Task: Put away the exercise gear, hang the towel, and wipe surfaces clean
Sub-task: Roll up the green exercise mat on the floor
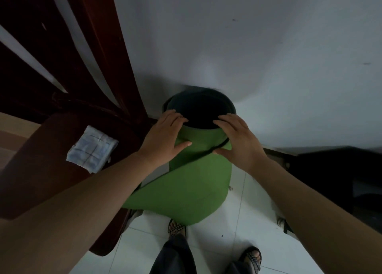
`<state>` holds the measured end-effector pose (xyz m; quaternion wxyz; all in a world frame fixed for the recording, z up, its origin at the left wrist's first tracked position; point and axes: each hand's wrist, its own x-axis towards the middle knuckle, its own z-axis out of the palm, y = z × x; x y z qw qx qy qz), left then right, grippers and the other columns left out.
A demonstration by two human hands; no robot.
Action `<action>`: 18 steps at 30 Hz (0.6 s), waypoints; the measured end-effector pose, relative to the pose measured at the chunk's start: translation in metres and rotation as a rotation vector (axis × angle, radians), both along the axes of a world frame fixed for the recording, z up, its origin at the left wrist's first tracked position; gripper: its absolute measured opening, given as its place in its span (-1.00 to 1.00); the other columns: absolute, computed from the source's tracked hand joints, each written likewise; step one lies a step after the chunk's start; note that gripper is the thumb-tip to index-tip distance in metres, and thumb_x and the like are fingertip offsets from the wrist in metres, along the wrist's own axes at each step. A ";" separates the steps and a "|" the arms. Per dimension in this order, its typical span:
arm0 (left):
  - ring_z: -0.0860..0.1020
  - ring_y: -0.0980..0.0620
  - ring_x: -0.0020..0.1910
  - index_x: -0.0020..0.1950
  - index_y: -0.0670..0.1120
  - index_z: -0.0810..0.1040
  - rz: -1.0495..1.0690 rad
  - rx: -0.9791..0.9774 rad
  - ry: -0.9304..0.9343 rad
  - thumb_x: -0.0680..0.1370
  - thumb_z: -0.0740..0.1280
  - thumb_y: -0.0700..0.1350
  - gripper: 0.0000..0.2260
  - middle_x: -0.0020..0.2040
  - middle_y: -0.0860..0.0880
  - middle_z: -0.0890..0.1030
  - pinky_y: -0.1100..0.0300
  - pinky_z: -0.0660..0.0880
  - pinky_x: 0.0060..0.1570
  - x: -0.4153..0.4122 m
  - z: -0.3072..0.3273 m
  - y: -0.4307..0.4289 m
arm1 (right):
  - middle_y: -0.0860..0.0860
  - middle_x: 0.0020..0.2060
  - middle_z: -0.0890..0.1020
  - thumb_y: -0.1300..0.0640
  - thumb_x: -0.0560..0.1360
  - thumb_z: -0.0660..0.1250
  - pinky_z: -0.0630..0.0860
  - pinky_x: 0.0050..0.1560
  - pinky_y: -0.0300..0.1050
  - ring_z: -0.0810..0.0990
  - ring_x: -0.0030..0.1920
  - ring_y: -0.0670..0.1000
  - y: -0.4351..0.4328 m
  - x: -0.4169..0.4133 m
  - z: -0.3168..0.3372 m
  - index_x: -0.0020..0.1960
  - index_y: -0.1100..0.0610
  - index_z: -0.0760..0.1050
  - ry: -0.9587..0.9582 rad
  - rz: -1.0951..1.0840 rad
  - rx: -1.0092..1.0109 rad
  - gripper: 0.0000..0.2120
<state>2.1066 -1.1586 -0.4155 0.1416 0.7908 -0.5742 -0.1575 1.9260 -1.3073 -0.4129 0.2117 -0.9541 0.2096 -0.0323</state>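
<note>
A green exercise mat [196,182], rolled into a loose tube with a dark inner side, stands upright on the white tiled floor against the grey wall. My left hand [165,137] rests on the left of its top rim, fingers over the edge and thumb on the green side. My right hand [239,141] grips the right of the rim the same way. The outer flap of the mat runs diagonally down to the left. A folded pale blue-white towel [93,149] lies on the dark wooden chair seat to the left.
The dark wooden chair [41,170] with its tall back stands at the left, touching the mat. A black object [341,180] sits on the floor at the right by the wall. My sandalled feet [177,228] stand on the tiles just below the mat.
</note>
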 end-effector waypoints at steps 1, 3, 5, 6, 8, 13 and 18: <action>0.22 -0.14 0.43 0.35 -0.17 0.37 -0.001 -0.007 0.009 0.47 0.36 0.11 -0.44 0.32 -0.14 0.39 -0.03 0.18 0.44 -0.001 0.001 0.002 | 0.15 0.31 0.45 0.02 0.24 0.57 0.33 0.33 0.12 0.34 0.37 0.20 0.002 -0.001 0.001 0.34 0.19 0.39 0.008 0.005 0.011 -0.25; 0.15 -0.11 0.48 0.41 -0.15 0.31 0.010 -0.011 0.016 0.48 0.34 0.10 -0.41 0.41 -0.13 0.32 0.03 0.10 0.45 -0.005 0.003 0.008 | 0.16 0.30 0.45 0.02 0.22 0.58 0.33 0.32 0.11 0.34 0.36 0.21 0.007 -0.004 0.002 0.34 0.19 0.39 0.003 0.004 0.027 -0.23; 0.05 -0.06 0.51 0.49 -0.11 0.19 0.049 -0.020 0.012 0.50 0.31 0.11 -0.35 0.50 -0.10 0.18 0.07 0.05 0.44 -0.013 0.004 0.020 | 0.16 0.29 0.45 0.02 0.22 0.58 0.33 0.32 0.10 0.33 0.36 0.21 0.010 -0.006 0.002 0.33 0.20 0.40 -0.006 -0.010 0.040 -0.24; 0.02 -0.05 0.51 0.51 -0.09 0.13 0.074 -0.028 0.016 0.50 0.30 0.12 -0.32 0.53 -0.10 0.12 0.08 0.05 0.44 -0.017 0.003 0.028 | 0.15 0.30 0.44 0.00 0.23 0.58 0.32 0.32 0.09 0.33 0.37 0.20 0.012 -0.006 0.003 0.34 0.20 0.39 -0.005 -0.021 0.044 -0.24; 0.00 -0.05 0.52 0.54 -0.07 0.02 0.105 -0.026 0.055 0.51 0.27 0.14 -0.28 0.55 -0.11 0.02 0.08 0.07 0.44 -0.026 0.001 0.045 | 0.14 0.32 0.42 -0.02 0.25 0.56 0.29 0.34 0.06 0.30 0.39 0.17 0.013 -0.006 0.004 0.36 0.19 0.37 0.000 -0.038 0.054 -0.23; -0.02 0.03 0.50 0.53 -0.01 -0.04 0.083 0.079 0.125 0.51 0.07 0.29 -0.31 0.54 -0.11 0.06 0.05 0.14 0.43 -0.043 -0.008 0.077 | 0.08 0.40 0.35 -0.04 0.30 0.52 0.19 0.39 0.00 0.23 0.43 0.12 0.015 -0.006 0.010 0.43 0.15 0.29 -0.023 -0.065 0.064 -0.21; 0.03 0.04 0.51 0.54 -0.03 -0.01 0.078 0.176 0.172 0.48 -0.01 0.36 -0.26 0.53 -0.07 0.11 0.06 0.11 0.47 -0.053 -0.001 0.083 | 0.08 0.40 0.34 -0.02 0.34 0.49 0.30 0.37 0.05 0.28 0.41 0.11 0.022 -0.019 0.023 0.41 0.16 0.30 -0.030 -0.135 0.112 -0.27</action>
